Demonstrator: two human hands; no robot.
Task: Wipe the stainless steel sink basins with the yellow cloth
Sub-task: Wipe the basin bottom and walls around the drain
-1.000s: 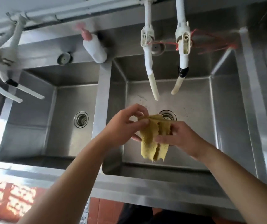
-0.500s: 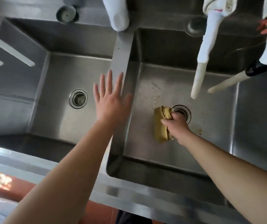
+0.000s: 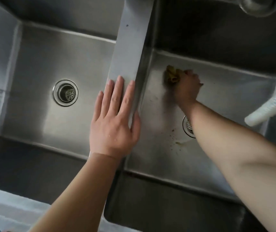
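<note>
A: Resting flat, left hand point(image 3: 115, 121) lies on the divider point(image 3: 130, 47), fingers straight, spread.
B: Right hand point(image 3: 186, 86)?
A: Clamped on the yellow cloth point(image 3: 171, 75), bunched on the right basin point(image 3: 226, 91) floor, beyond the drain point(image 3: 187, 125). Cloth's long axis unclear.

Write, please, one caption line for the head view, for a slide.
Right hand scrubs the right basin floor with a yellow cloth; left hand rests flat on the divider.

A white ribbed hose point(image 3: 267, 108) juts in at right (a pale, blurred surface point(image 3: 8, 211) lies lower left).
</note>
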